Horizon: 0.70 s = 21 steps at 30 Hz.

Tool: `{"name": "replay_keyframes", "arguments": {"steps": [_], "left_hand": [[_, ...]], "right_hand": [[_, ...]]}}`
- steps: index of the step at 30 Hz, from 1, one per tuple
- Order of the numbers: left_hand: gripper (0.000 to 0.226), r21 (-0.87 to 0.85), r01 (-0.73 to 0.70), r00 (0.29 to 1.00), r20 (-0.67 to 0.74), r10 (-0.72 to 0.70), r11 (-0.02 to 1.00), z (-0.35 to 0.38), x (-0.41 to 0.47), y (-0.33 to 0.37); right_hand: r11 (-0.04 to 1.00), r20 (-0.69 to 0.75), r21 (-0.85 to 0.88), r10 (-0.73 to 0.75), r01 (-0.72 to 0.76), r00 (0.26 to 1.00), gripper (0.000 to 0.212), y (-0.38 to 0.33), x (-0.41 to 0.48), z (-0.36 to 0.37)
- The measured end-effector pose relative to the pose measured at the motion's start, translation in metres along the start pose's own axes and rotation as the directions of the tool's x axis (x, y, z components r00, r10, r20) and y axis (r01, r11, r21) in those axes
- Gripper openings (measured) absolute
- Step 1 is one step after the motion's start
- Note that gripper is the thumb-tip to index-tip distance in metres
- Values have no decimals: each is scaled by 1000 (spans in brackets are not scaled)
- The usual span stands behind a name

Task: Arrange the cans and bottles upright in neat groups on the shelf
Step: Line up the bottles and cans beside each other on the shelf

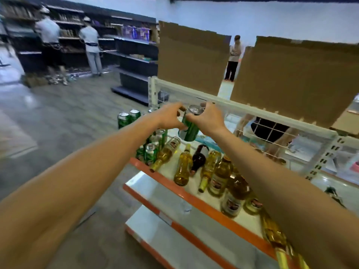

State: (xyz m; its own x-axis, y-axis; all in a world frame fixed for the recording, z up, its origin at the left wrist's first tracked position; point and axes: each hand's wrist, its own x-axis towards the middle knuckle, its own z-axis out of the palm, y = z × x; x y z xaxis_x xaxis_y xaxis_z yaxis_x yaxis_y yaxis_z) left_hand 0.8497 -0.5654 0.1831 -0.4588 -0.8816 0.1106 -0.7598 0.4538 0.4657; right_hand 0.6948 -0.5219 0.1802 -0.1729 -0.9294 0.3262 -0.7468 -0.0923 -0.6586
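While hanging above the orange-edged white shelf (194, 197), the left hand (171, 117) and right hand (208, 118) are both gripping a tilted green metal can (191, 130). Yellow glass bottles (183, 167) are lying nearer.

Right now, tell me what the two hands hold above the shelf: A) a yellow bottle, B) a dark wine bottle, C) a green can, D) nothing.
C: the left hand and the right hand both grip the green can, tilted, above the shelf.
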Motion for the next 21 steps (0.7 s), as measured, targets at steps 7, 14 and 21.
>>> {"name": "replay_keyframes", "arguments": {"steps": [7,14,21], "left_hand": [[58,-141,33,999,-17,-36,989,-13,7,-103],[61,-219,52,998,-6,-54,974,6,40,-154],[61,-253,130,989,-37,-144,959,27,85,-178]], "right_hand": [[1000,102,17,-3,1,995,48,-48,30,96],[1000,183,17,22,-26,983,58,-35,66,147],[995,305,100,-3,-29,952,63,0,121,165]]}}
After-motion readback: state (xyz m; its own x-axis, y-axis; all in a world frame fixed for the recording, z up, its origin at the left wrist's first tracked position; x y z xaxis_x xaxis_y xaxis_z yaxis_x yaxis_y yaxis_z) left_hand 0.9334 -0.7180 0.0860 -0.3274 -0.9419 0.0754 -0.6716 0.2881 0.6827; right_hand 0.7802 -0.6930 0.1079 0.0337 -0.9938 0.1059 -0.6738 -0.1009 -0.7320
